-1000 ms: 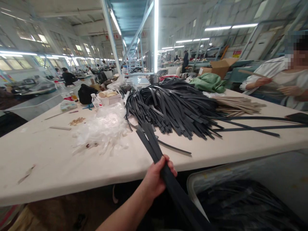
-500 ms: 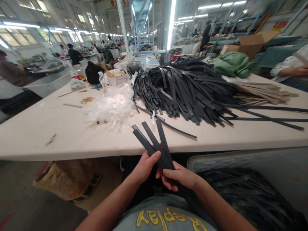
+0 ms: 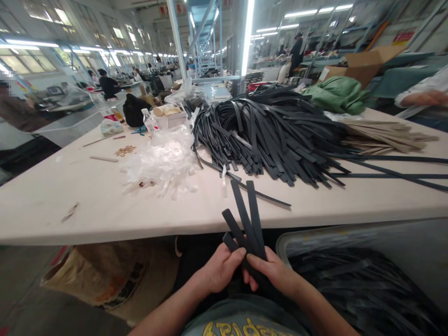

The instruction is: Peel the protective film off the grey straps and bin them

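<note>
Several flat black straps (image 3: 245, 214) fan out upward from between my two hands, in front of the table's near edge. My left hand (image 3: 226, 266) is closed on them, its thumb pressed on the strap at the left of the fan. My right hand (image 3: 268, 270) grips the bunch just beside it, thumb lying across the straps. The straps' lower ends run down under my right hand and are hard to make out against my shirt. Beyond the hands, a big heap of black straps (image 3: 273, 130) lies on the table (image 3: 105, 205).
Clear plastic bags (image 3: 164, 158) lie left of the heap, near small brass-coloured pieces (image 3: 125, 150). Beige strips (image 3: 388, 133) and a green cloth bundle (image 3: 338, 95) are at right. Below stand a strap-filled grey bin (image 3: 290, 240) and a sack (image 3: 105, 275). A co-worker's hands (image 3: 427, 99) show far right.
Both hands have moved down and slightly right, closer to my body. The straps have shifted in my grip: the left ones now sit lower, and the fan points more upright.
</note>
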`<control>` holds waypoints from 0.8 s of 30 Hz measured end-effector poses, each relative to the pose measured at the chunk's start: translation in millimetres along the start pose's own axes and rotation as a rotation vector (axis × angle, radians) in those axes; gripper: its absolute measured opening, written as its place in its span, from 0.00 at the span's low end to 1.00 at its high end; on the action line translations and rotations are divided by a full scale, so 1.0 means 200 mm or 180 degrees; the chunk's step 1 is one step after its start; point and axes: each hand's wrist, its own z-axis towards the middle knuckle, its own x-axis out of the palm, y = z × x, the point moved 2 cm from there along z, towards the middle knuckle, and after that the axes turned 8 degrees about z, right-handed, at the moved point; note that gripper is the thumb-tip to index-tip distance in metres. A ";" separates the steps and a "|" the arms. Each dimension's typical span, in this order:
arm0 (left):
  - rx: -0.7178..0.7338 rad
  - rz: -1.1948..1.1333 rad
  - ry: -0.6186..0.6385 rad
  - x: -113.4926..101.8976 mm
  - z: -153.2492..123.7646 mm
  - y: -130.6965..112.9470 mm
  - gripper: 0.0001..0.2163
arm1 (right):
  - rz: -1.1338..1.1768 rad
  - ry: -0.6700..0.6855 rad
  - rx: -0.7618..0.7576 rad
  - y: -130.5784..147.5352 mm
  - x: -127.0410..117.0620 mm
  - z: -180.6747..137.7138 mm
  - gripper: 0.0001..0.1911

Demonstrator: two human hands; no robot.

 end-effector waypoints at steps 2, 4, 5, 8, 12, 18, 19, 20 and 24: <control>0.0112 0.0261 0.0071 0.00 0.03 -0.02 0.24 | -0.0104 -0.0356 -0.0127 0.01 -0.02 -0.02 0.31; 0.0122 0.0620 0.0012 -0.07 0.08 -0.05 0.23 | -0.0135 -0.0707 -0.0190 0.02 -0.05 -0.06 0.30; 0.0061 0.0795 -0.0127 -0.14 0.12 -0.06 0.22 | -0.0140 -0.0868 -0.0198 0.02 -0.07 -0.08 0.29; -0.0174 0.1506 -0.1209 -0.40 0.28 -0.08 0.20 | -0.0040 -0.1235 -0.0285 0.01 -0.14 -0.15 0.28; -0.0371 0.2913 -0.2282 -0.72 0.54 -0.12 0.18 | 0.0454 -0.1328 -0.0384 -0.01 -0.17 -0.21 0.25; -0.0670 0.2310 -0.1767 -0.80 0.79 -0.08 0.15 | 0.0872 -0.1391 -0.0187 -0.04 -0.14 -0.24 0.24; -0.0653 0.2192 -0.1744 -0.79 0.79 -0.07 0.15 | 0.0879 -0.1402 -0.0185 -0.05 -0.14 -0.24 0.24; -0.0628 0.2077 -0.1707 -0.78 0.78 -0.07 0.14 | 0.0875 -0.1407 -0.0189 -0.07 -0.14 -0.25 0.24; -0.0548 0.1046 -0.1733 -0.74 0.60 -0.09 0.17 | 0.0834 -0.1434 -0.0184 -0.09 -0.17 -0.26 0.25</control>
